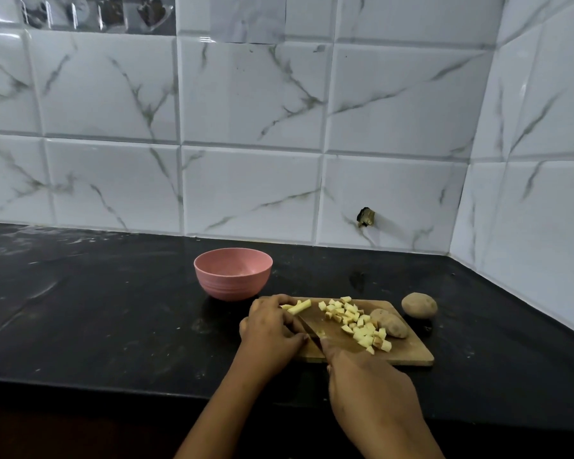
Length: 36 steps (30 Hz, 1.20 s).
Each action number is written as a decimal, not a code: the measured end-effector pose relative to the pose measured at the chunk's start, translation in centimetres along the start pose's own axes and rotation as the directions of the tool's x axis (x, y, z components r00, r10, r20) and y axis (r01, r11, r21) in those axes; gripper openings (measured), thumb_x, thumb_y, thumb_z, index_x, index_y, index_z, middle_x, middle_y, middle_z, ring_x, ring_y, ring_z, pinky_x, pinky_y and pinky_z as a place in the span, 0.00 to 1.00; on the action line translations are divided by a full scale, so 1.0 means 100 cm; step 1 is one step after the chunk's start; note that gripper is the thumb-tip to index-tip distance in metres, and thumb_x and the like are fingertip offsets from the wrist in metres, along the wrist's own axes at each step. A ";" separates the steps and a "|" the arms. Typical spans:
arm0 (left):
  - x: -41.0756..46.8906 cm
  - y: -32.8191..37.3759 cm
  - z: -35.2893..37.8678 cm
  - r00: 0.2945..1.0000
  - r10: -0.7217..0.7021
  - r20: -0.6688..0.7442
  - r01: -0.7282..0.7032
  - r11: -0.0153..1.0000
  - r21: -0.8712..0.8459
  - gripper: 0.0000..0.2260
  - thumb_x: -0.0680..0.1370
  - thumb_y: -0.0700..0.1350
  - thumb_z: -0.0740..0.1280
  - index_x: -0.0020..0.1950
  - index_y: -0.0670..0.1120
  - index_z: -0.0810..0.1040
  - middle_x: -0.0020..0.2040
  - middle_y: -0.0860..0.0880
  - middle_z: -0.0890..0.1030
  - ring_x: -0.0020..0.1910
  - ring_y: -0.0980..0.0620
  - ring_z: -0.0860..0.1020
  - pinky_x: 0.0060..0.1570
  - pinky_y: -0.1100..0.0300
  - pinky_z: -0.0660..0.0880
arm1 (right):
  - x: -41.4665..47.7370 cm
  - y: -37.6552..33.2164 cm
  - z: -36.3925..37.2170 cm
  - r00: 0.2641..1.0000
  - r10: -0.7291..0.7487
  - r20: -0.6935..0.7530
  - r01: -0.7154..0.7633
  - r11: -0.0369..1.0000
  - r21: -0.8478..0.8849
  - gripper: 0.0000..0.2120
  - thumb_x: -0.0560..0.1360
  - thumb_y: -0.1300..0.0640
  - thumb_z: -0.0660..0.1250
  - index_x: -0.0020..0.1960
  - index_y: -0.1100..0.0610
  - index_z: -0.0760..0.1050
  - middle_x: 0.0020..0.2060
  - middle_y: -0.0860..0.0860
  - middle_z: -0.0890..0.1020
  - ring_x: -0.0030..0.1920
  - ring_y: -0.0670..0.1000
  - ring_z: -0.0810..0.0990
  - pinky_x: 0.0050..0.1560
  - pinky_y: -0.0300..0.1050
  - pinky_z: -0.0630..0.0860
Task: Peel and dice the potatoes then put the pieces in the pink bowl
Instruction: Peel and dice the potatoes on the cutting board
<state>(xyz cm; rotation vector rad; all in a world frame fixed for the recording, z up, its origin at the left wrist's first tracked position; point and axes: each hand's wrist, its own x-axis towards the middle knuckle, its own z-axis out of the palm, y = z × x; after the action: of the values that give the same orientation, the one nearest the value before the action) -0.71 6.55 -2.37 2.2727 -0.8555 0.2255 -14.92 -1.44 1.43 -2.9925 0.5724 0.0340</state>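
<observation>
A wooden cutting board [408, 354] lies on the black counter. My left hand [270, 326] holds pale potato strips [299, 306] down at the board's left end. My right hand [368, 385] grips a knife [310, 332]; its blade lies across the board beside my left fingers. A heap of diced potato pieces [358, 323] covers the board's middle. An unpeeled potato [390, 323] rests on the board's right part, and another whole potato [419, 304] sits on the counter just past it. The pink bowl [233, 274] stands behind the board's left corner, with nothing visible inside.
The black counter [96, 309] stretches left and meets white marble-look tiled walls [246, 160] at the back and right. Its front edge runs just below my forearms. A dark chipped spot [366, 217] marks the back wall.
</observation>
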 end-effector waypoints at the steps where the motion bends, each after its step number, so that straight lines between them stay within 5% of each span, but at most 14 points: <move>1: 0.000 0.000 0.000 1.000 0.000 -0.004 0.000 1.000 -0.007 0.09 0.72 0.49 0.71 0.32 0.55 0.78 0.63 0.64 0.69 0.64 0.59 0.62 0.57 0.57 0.63 | 0.002 -0.002 0.001 1.000 -0.003 -0.010 0.003 1.000 -0.013 0.27 0.82 0.57 0.57 0.78 0.49 0.51 0.61 0.53 0.75 0.58 0.52 0.76 0.49 0.45 0.70; 5: 0.001 -0.002 0.002 1.000 -0.003 -0.012 0.003 1.000 -0.005 0.04 0.72 0.50 0.71 0.38 0.52 0.83 0.62 0.64 0.68 0.63 0.60 0.62 0.55 0.58 0.60 | 0.008 -0.011 0.005 0.997 -0.051 -0.057 0.046 0.995 -0.084 0.31 0.81 0.62 0.57 0.79 0.50 0.47 0.60 0.53 0.76 0.57 0.52 0.77 0.44 0.45 0.69; 12: 0.003 0.002 -0.002 0.998 -0.062 -0.005 0.063 0.998 0.019 0.08 0.71 0.53 0.73 0.33 0.54 0.78 0.62 0.62 0.68 0.62 0.58 0.63 0.56 0.56 0.62 | 0.002 0.015 0.001 0.985 0.017 -0.172 -0.018 1.000 0.000 0.27 0.81 0.56 0.57 0.77 0.43 0.53 0.56 0.48 0.78 0.52 0.48 0.78 0.38 0.41 0.71; 16: 0.014 0.012 -0.002 0.999 -0.031 0.030 0.027 0.990 0.139 0.05 0.72 0.53 0.71 0.44 0.53 0.84 0.67 0.60 0.66 0.66 0.55 0.61 0.60 0.53 0.60 | 0.000 0.026 -0.005 0.977 0.127 -0.174 -0.111 0.989 0.099 0.28 0.82 0.57 0.54 0.77 0.40 0.50 0.60 0.48 0.77 0.53 0.47 0.78 0.48 0.44 0.76; 20: 0.026 0.020 -0.002 0.993 -0.045 0.105 0.035 0.995 0.095 0.06 0.73 0.48 0.71 0.49 0.56 0.83 0.71 0.58 0.62 0.69 0.52 0.57 0.63 0.51 0.59 | -0.004 0.026 -0.008 0.989 0.076 -0.124 -0.054 0.984 0.171 0.25 0.83 0.52 0.51 0.77 0.40 0.49 0.63 0.49 0.75 0.57 0.48 0.76 0.54 0.45 0.75; 27: 0.033 0.005 0.001 0.991 -0.135 0.027 0.128 0.976 0.178 0.14 0.78 0.49 0.64 0.64 0.56 0.75 0.71 0.54 0.61 0.69 0.50 0.57 0.64 0.50 0.60 | -0.002 0.027 0.001 0.996 0.017 -0.089 0.000 0.983 0.183 0.22 0.83 0.50 0.51 0.76 0.41 0.56 0.62 0.48 0.75 0.58 0.47 0.76 0.56 0.43 0.74; 36: 0.025 0.000 -0.002 0.991 -0.129 -0.017 0.130 0.975 0.179 0.07 0.76 0.49 0.66 0.52 0.54 0.81 0.70 0.54 0.63 0.68 0.51 0.58 0.64 0.49 0.61 | 0.003 0.030 0.004 0.984 0.024 -0.178 0.016 0.976 0.218 0.22 0.83 0.49 0.50 0.76 0.39 0.54 0.63 0.46 0.75 0.55 0.45 0.76 0.52 0.40 0.75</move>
<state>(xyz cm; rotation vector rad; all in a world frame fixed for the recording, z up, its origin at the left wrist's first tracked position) 1.24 5.35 -1.21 2.4849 -0.7046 0.2587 -15.81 -4.30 0.74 -2.7958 0.5594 -0.2836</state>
